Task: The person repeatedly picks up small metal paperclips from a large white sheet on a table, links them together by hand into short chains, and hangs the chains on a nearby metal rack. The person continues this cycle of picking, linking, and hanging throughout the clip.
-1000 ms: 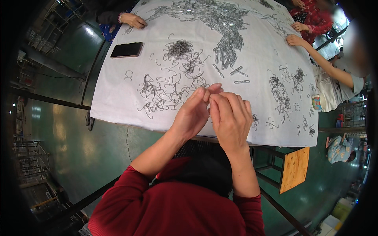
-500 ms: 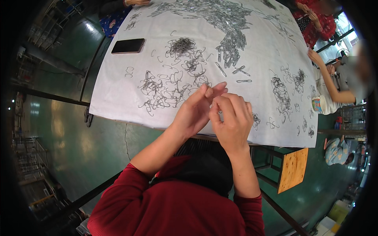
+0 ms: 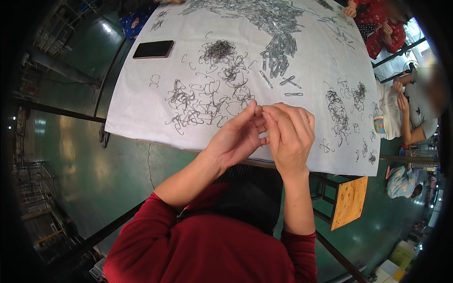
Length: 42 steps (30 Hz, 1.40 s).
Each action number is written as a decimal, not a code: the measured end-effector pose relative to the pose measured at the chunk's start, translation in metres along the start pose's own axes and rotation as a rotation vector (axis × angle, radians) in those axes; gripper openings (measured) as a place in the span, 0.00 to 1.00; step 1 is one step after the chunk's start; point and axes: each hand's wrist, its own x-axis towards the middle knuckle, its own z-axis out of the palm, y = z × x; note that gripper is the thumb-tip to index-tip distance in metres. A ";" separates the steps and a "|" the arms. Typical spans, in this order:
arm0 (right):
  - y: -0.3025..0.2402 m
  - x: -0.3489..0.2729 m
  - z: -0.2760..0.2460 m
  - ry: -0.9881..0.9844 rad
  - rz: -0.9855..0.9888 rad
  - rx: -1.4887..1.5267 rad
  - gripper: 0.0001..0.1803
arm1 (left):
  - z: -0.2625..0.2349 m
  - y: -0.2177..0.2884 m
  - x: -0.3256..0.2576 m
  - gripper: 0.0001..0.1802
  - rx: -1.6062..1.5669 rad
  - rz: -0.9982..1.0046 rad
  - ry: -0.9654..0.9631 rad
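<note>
Both hands [image 3: 264, 134] pinch thin bent wire clip [image 3: 262, 140], mostly hidden.

The person wears a dark red long-sleeved top, both sleeves pushed up to about the elbow so the forearms are bare. A black garment or apron shows at the lap below the chest. The left hand [image 3: 236, 139] and the right hand [image 3: 290, 134] are bare, without gloves, rings or a watch in view.
</note>
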 end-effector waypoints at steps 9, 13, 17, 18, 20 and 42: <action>0.002 0.002 -0.002 -0.084 0.056 0.061 0.04 | 0.001 -0.002 -0.001 0.14 0.018 0.015 0.056; 0.003 0.002 0.000 -0.092 0.078 0.112 0.04 | -0.002 0.000 0.000 0.14 -0.029 -0.029 0.047; 0.001 0.003 -0.001 -0.098 0.047 0.061 0.04 | -0.003 0.000 0.000 0.14 -0.040 -0.026 0.045; 0.001 0.004 -0.001 -0.096 0.027 0.035 0.04 | -0.003 0.000 0.001 0.14 -0.037 -0.019 0.047; 0.000 0.004 0.001 -0.087 -0.025 -0.038 0.05 | -0.005 0.000 0.000 0.14 -0.006 0.030 0.056; -0.010 -0.103 -0.065 -0.719 0.371 -0.218 0.03 | -0.027 0.023 0.003 0.15 -0.248 0.116 -0.013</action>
